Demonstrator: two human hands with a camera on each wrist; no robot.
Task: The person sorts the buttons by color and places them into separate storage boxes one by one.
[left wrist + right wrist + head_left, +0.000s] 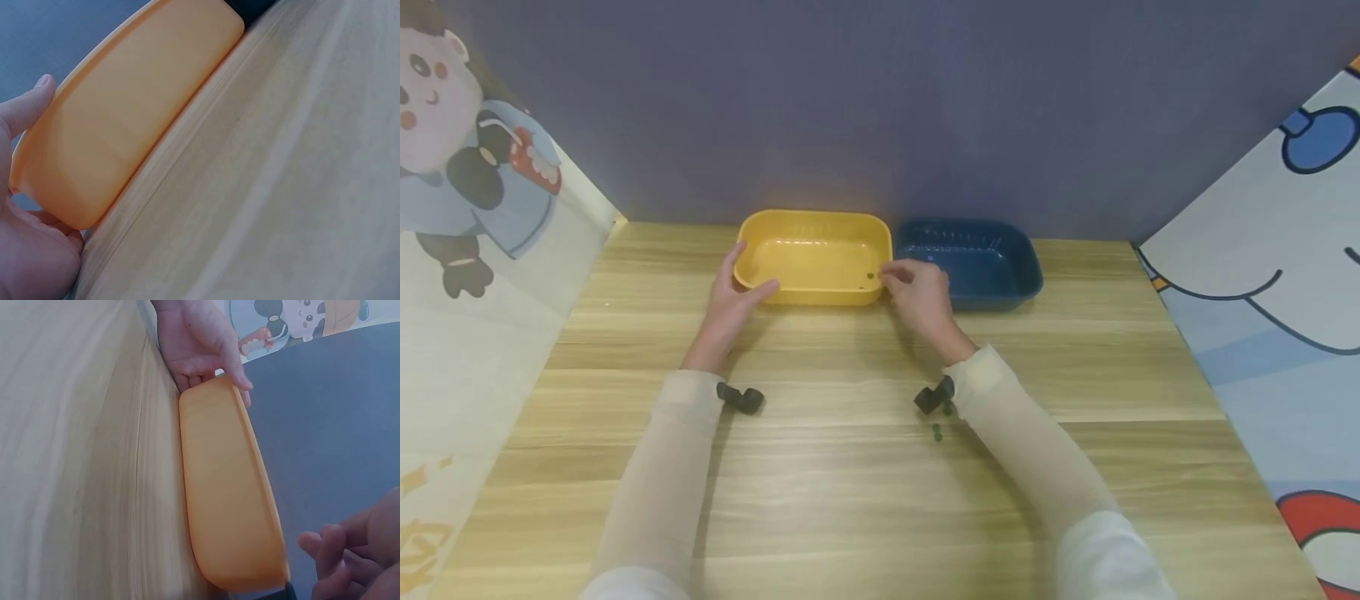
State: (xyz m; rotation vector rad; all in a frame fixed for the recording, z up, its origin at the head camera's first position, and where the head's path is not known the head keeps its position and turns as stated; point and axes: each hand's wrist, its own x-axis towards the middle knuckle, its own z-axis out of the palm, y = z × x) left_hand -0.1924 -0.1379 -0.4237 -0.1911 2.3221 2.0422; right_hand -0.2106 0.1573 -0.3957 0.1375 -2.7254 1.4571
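Note:
My left hand (727,308) grips the left end of a yellow plastic basin (812,297), thumb along the near rim and fingers round its end. In the left wrist view the thumb (37,100) lies at the basin's rim. My right hand (919,300) is over the join between the yellow basin and a dark blue basin (992,302), its curled fingertips right at the yellow basin's right rim. I cannot tell whether those fingertips hold something small. A small dark green piece (870,276) lies inside the yellow basin, close to them.
Small green pieces (937,432) lie on the wooden table (820,483) beside the right forearm. A small light speck (931,258) shows in the blue basin. Behind both basins rises a grey-blue panel (880,108). Printed cartoon panels stand at left and right.

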